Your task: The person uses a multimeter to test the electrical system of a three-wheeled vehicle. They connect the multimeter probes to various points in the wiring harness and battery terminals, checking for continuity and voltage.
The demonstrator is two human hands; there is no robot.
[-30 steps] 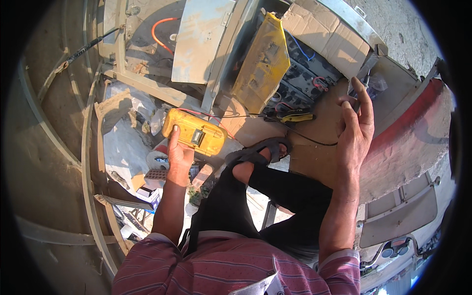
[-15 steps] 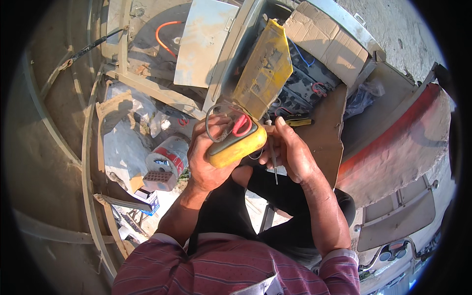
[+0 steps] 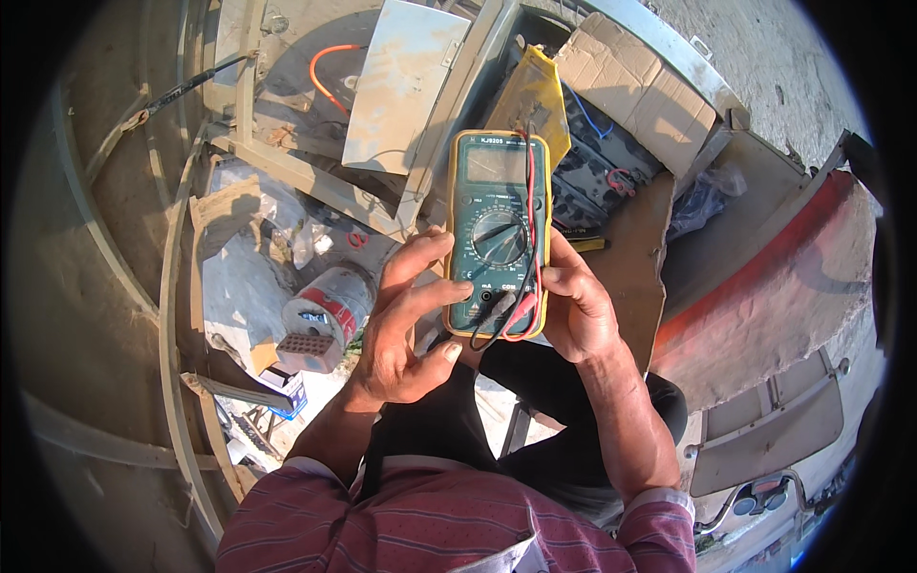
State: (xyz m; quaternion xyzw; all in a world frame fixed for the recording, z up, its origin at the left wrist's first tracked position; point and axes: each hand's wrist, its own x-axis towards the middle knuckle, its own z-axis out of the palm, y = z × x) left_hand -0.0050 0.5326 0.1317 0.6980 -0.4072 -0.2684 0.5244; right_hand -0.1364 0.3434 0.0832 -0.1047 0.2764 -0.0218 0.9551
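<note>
Face up in front of me is a digital multimeter with a yellow rim, a dark green front, a grey screen and a round dial. Its red lead and black lead run along the right of the front and loop at the bottom sockets. My right hand grips the lower right side, thumb on the edge, other fingers mostly hidden behind. At the lower left, my left hand has its fingers spread, one fingertip touching the front's corner. The screen's reading cannot be made out.
Beyond the meter stand a yellow panel and a cardboard flap over dark batteries. At left are a metal frame, a white bucket and a perforated brick. A red-and-white curved panel lies to the right.
The multimeter has turned from edge-on to face up and risen away from me. My left hand has loosened from around it and spread its fingers; my right hand has come onto its right side.
</note>
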